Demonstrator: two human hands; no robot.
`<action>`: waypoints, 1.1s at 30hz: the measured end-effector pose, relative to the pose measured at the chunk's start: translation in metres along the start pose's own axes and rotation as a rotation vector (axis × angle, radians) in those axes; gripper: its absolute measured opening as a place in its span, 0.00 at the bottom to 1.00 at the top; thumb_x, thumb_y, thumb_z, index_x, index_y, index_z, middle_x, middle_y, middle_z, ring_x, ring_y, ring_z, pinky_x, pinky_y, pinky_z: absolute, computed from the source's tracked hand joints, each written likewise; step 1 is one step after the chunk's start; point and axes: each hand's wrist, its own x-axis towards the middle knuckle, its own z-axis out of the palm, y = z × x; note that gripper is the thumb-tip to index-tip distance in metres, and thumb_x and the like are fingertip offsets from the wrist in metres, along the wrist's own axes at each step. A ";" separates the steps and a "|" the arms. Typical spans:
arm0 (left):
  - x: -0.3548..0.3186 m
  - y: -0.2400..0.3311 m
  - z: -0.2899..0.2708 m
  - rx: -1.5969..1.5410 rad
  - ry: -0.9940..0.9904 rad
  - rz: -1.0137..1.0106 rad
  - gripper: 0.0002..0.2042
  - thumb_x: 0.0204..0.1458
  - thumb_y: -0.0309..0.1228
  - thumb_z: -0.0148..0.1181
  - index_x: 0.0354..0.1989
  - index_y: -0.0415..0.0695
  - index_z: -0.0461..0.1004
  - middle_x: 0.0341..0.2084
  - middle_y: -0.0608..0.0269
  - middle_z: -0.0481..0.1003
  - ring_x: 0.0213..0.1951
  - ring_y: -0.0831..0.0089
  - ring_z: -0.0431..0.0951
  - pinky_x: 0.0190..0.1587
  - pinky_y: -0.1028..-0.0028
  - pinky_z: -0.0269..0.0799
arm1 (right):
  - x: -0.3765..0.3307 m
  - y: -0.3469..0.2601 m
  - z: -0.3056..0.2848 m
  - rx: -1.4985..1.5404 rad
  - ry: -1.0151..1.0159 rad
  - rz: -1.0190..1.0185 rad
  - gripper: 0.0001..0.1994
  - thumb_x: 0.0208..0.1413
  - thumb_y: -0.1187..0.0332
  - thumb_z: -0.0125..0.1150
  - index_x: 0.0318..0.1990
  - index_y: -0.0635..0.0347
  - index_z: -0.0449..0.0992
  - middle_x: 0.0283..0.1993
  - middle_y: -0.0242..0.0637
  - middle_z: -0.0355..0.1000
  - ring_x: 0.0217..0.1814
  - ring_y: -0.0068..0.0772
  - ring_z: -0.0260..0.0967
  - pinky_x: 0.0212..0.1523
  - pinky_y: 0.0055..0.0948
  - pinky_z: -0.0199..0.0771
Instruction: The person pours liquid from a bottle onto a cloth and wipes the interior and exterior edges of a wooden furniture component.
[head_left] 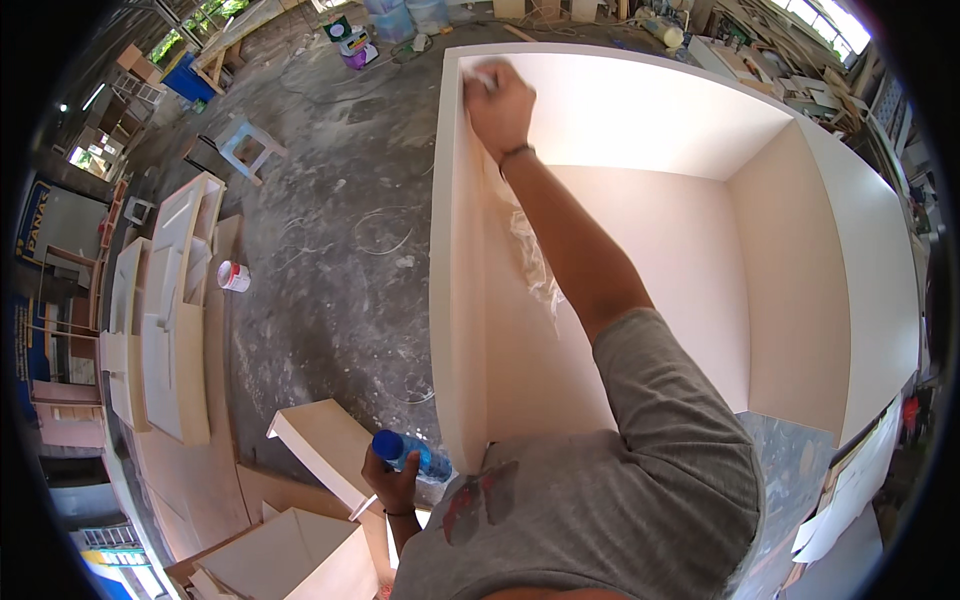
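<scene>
My left hand (392,482) is wrapped round a clear plastic bottle (434,463) with a blue cap, held low beside the cabinet's near left corner. At the far left inner corner of a large white open cabinet (640,100), my right arm reaches out. There my right hand (500,112) is closed and pressed against the inside of the side panel. Motion blurs its fingers; a pale bit shows at them, too smeared to name. Below that wrist, crumpled translucent film (535,262) lies inside the cabinet, partly behind my forearm.
Unfinished cabinet pieces (178,310) stand at the left, with a white-and-red tub (233,276) near them. A light blue stool (250,148) is farther back. Open board boxes (300,545) lie near my left side. Stacked boards (800,70) fill the far right.
</scene>
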 end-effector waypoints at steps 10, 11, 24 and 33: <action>0.002 0.004 0.002 0.011 -0.005 0.020 0.24 0.39 0.47 0.74 0.31 0.39 0.72 0.22 0.67 0.70 0.25 0.76 0.67 0.28 0.74 0.63 | -0.016 0.007 -0.017 0.156 -0.054 0.221 0.08 0.50 0.69 0.61 0.37 0.61 0.77 0.33 0.46 0.77 0.35 0.44 0.76 0.40 0.33 0.74; 0.001 0.004 0.002 0.015 -0.007 0.019 0.24 0.39 0.47 0.74 0.31 0.39 0.73 0.22 0.67 0.70 0.26 0.76 0.67 0.28 0.74 0.63 | -0.006 -0.010 -0.020 0.211 -0.019 0.134 0.09 0.50 0.73 0.59 0.40 0.62 0.77 0.36 0.46 0.77 0.36 0.43 0.76 0.41 0.33 0.74; 0.009 -0.007 0.007 0.017 -0.127 0.001 0.23 0.39 0.44 0.74 0.34 0.38 0.74 0.25 0.65 0.72 0.29 0.74 0.71 0.33 0.72 0.68 | 0.009 -0.015 -0.010 0.125 -0.060 -0.163 0.09 0.53 0.76 0.53 0.40 0.63 0.78 0.38 0.43 0.76 0.35 0.38 0.76 0.37 0.28 0.75; 0.018 -0.012 0.009 0.085 -0.153 0.038 0.25 0.38 0.47 0.75 0.34 0.38 0.73 0.23 0.65 0.72 0.27 0.74 0.70 0.30 0.73 0.67 | 0.009 -0.020 -0.024 0.129 -0.155 -0.219 0.11 0.50 0.78 0.52 0.39 0.60 0.78 0.38 0.43 0.76 0.34 0.40 0.75 0.37 0.30 0.75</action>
